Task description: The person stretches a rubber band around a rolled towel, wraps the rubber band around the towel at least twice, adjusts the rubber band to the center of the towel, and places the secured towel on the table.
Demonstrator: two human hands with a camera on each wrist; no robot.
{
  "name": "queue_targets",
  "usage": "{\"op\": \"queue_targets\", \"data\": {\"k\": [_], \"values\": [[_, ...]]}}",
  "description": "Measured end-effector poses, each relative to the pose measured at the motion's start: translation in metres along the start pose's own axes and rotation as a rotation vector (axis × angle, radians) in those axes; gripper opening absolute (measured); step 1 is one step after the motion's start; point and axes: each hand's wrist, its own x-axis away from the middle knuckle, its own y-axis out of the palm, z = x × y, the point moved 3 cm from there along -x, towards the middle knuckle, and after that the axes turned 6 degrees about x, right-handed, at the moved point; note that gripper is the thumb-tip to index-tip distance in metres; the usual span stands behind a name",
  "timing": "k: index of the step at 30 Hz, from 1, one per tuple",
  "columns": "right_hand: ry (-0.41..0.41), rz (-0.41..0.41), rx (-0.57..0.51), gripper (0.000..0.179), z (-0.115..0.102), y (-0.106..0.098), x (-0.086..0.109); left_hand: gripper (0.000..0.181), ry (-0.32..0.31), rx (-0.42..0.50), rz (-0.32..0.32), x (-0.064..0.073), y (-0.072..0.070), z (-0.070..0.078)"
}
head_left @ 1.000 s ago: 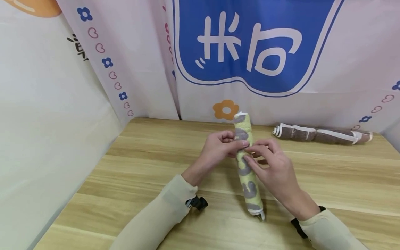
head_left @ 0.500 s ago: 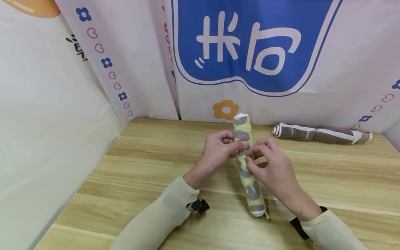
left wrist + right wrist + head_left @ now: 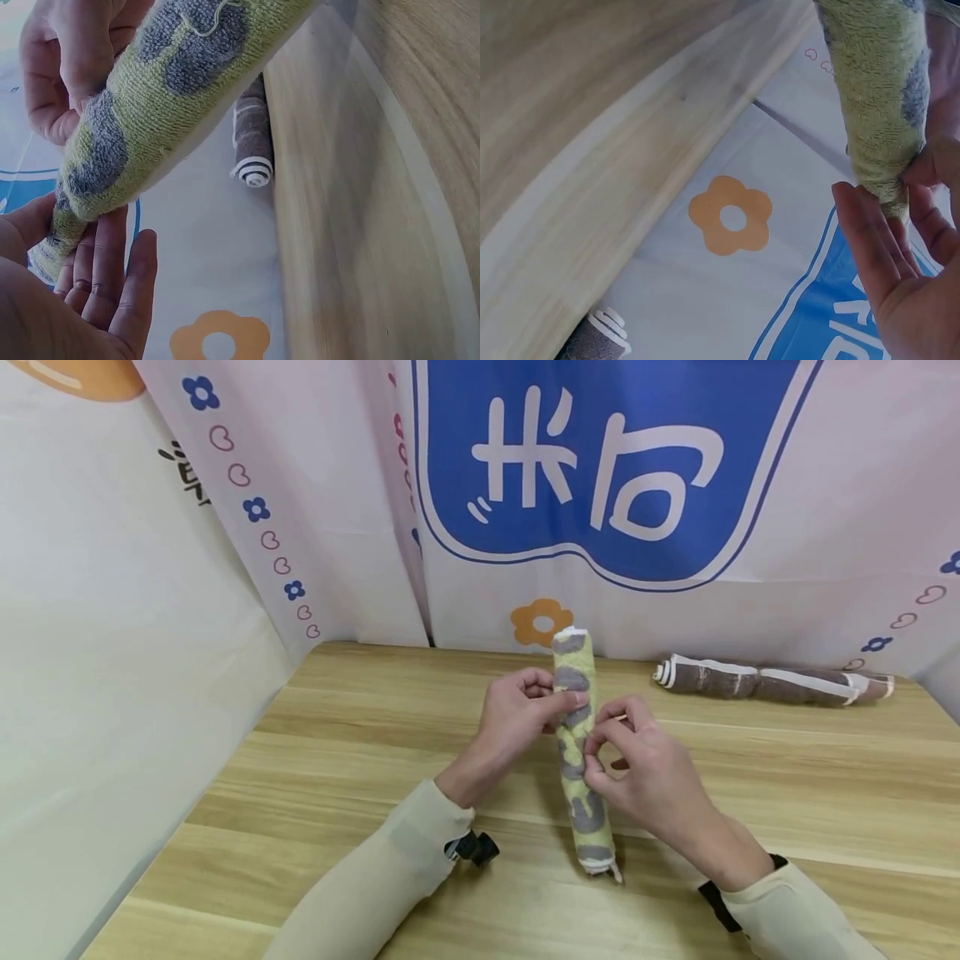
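A rolled towel [image 3: 587, 814], yellow-green with grey patches, is held lengthwise over the table in the head view. It narrows near the middle, and white edging shows at its ends. My left hand [image 3: 512, 714] grips the upper half, thumb across the front and fingers behind. At the roll's right side, just below the middle, my right hand [image 3: 651, 768] pinches with thumb and index fingertip. A loose pale thread [image 3: 214, 21] crosses a grey patch in the left wrist view. In the right wrist view, my right fingers lie close around the narrowed part.
A dark brown rolled towel with white stripes [image 3: 806, 687] lies along the back right of the wooden table [image 3: 315, 852]. Behind the table hangs a printed white sheet [image 3: 480, 602] with a blue panel.
The yellow-green roll's lower end swung right, then back left past its first position. My right fingertips have slid slightly down its side, while my left hand keeps its grip.
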Motion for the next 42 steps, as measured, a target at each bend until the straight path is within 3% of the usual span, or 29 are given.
{"op": "queue_targets", "data": {"k": [4,8,12,16,26,34,42], "values": [[0.14,0.015,-0.144,0.029,0.005,-0.005,-0.003,0.025,0.022,0.048,-0.121,-0.004,-0.001,0.001],[0.254,0.042,-0.248,0.028,0.012,-0.007,-0.003,0.029,-0.013,0.09,-0.259,-0.009,-0.004,0.001],[0.312,0.025,-0.271,0.025,0.014,-0.007,-0.001,0.032,-0.046,0.123,-0.301,-0.012,-0.003,-0.002],[0.327,0.041,-0.272,0.024,0.011,-0.006,0.0,0.04,-0.036,0.151,-0.265,-0.013,-0.003,-0.003],[0.169,0.097,-0.172,0.03,-0.001,-0.004,-0.001,0.035,-0.012,0.086,-0.161,-0.007,0.0,0.0],[0.294,0.052,-0.209,0.024,0.003,-0.002,0.002,0.03,-0.008,0.079,-0.083,-0.004,0.003,0.0],[0.295,0.01,-0.23,0.026,0.006,-0.002,0.001,0.024,-0.016,0.101,-0.016,0.001,0.009,0.001]]}}
